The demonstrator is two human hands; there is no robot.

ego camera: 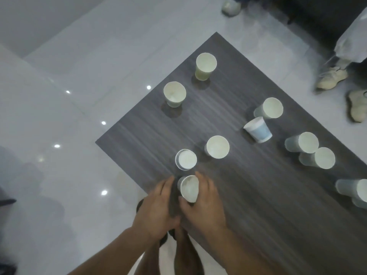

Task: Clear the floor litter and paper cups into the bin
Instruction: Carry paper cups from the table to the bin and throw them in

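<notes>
Person's left hand & right hand are bare, w/ bare wrists & forearms running to the bottom edge of the view. Btwn the forearms, two lower legs show in shadow, apparently bare. At floor level a dark shoe peeks out beside the left hand, approx rounded at the toe; type & details too blurred to tell.

right hand gripping paper cup, left hand beside it, grey table
</notes>
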